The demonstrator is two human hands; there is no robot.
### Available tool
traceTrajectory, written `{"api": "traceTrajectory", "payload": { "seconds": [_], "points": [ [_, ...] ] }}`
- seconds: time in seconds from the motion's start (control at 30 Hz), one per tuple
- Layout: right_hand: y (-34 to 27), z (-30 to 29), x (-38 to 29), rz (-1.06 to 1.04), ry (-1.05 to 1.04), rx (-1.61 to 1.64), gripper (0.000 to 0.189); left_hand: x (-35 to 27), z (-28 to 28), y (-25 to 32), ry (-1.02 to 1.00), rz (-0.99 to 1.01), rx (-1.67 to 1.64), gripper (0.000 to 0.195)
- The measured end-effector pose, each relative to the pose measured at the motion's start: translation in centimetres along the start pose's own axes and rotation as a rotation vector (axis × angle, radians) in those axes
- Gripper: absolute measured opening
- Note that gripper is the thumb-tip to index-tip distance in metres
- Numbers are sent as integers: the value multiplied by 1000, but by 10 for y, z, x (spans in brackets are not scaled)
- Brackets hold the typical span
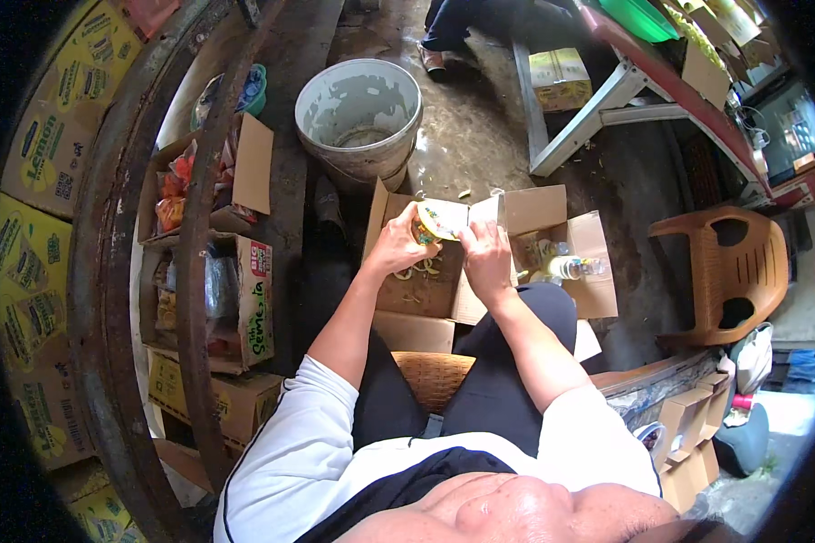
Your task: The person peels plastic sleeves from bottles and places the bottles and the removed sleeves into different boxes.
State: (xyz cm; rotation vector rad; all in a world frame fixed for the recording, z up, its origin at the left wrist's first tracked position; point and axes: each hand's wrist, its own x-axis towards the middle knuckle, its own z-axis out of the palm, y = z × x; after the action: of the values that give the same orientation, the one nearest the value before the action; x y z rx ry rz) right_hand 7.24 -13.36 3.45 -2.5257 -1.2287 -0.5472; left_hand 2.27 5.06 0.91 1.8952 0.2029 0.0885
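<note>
My left hand (pixel 402 243) grips a small rounded container (pixel 424 231) with a colourful printed wrap. A yellow-edged pale sheet or label (pixel 445 220) stretches from it towards my right hand (pixel 485 254). The fingertips of that hand pinch the sheet's right end; whether it is still joined to the container, I cannot tell. Both hands are above an open cardboard box (pixel 428 292) between my knees. Curled pale yellow-green strips (pixel 421 270) lie on its floor. Right of it, a second open cardboard box (pixel 594 251) holds clear plastic bottles (pixel 574 267).
A worn plastic bucket (pixel 360 129) stands beyond the boxes. On the left, rusty metal bars (pixel 200 271) front stacked cartons (pixel 244 298). A brown plastic chair (pixel 727 271) lies tipped at right, below a red-edged table (pixel 693 108). Another person's leg (pixel 462 27) shows at the top.
</note>
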Motion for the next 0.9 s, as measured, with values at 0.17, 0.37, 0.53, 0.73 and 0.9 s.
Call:
{"api": "traceTrajectory", "payload": {
  "seconds": [0.17,0.37,0.53,0.73,0.9],
  "points": [
    [0,-2,-4,20,-21,13,23,-2,3,14,-89,-21,-198,43],
    [5,4,-3,152,-17,164,26,-1,0,1,-84,-108,-233,58],
    [3,-6,-6,117,34,98,26,-6,-7,20,-208,-253,-303,58],
    [0,-9,-1,180,10,186,16,-13,-2,15,-269,-247,-432,54],
    [10,-13,2,508,-102,570,13,-8,-6,9,-298,-222,-279,53]
  ]
}}
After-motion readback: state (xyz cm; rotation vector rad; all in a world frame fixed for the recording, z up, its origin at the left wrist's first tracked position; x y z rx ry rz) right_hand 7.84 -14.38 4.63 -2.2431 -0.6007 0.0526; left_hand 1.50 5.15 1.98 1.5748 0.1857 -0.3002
